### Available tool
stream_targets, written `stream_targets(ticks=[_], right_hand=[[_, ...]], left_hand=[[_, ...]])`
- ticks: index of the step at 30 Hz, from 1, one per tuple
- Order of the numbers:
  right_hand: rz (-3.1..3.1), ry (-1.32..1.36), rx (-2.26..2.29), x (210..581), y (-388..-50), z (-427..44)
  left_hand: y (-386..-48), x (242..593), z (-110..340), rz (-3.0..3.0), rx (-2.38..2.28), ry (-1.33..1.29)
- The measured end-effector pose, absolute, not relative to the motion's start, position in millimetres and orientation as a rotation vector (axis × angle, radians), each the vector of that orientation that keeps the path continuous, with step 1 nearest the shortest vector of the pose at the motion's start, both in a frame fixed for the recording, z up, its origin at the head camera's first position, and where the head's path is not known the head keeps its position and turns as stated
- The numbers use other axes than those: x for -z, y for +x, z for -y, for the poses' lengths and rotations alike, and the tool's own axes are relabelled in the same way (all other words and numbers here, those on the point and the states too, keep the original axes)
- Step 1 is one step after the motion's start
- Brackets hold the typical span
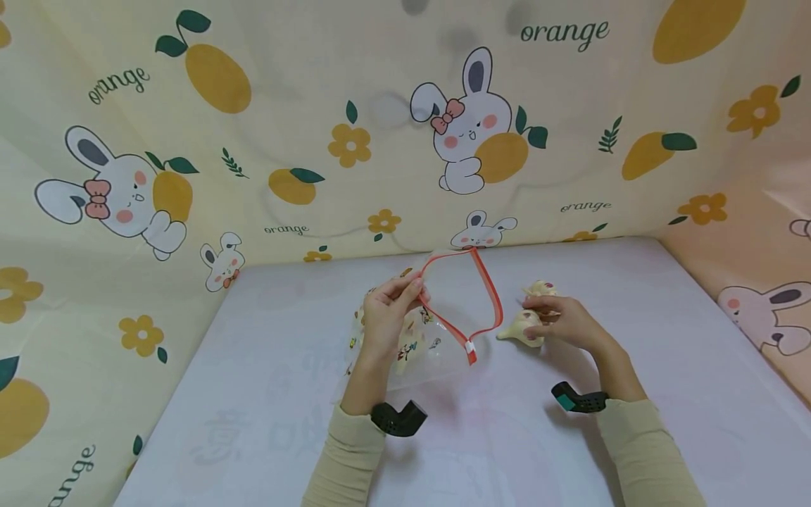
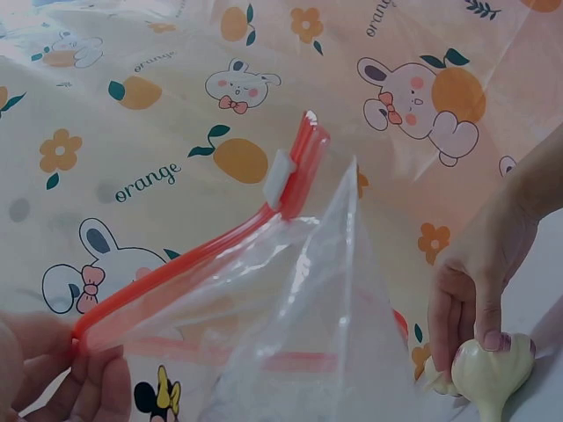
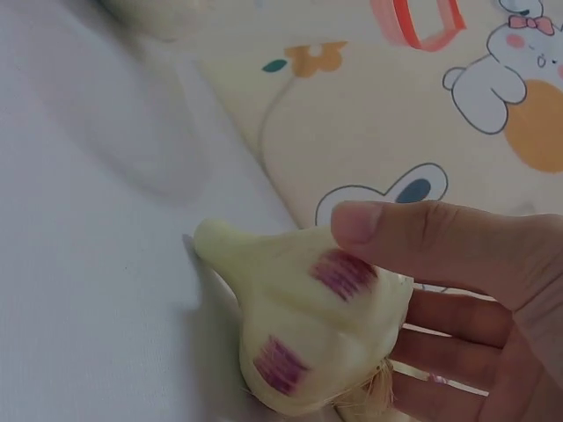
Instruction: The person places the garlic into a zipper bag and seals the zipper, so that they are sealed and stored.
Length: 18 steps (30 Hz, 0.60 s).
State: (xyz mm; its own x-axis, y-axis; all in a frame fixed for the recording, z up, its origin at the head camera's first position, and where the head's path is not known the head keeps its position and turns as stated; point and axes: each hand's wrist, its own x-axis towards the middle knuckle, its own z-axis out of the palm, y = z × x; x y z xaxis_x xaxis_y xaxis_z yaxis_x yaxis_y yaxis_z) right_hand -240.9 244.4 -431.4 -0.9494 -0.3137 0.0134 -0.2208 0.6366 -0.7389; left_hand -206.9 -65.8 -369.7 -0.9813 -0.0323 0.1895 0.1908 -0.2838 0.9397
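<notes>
My left hand pinches the red zip edge of a clear plastic zip bag printed with small cartoon figures. The bag's mouth gapes, and a white slider sits at the near corner of the red zip. To the right of the bag, my right hand grips a cream garlic bulb with purple marks. In the right wrist view the thumb lies over that garlic bulb, with the other fingers behind it. A second garlic bulb is just beyond, partly hidden by the hand.
The white tabletop meets a backdrop printed with rabbits and oranges at its far edge. A side sheet rises at the right. Black wrist cameras sit on both wrists. A pale rounded shape is cut off at the right wrist view's top.
</notes>
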Motion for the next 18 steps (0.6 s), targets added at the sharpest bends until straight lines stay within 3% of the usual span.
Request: stream_targets(ticks=[18], right_hand=[[-2.678,-0.480,1.165,432.8,-241.9,-242.2]], left_hand=[[-207.1,368.5,66.4,1.785,2.410,-0.180]])
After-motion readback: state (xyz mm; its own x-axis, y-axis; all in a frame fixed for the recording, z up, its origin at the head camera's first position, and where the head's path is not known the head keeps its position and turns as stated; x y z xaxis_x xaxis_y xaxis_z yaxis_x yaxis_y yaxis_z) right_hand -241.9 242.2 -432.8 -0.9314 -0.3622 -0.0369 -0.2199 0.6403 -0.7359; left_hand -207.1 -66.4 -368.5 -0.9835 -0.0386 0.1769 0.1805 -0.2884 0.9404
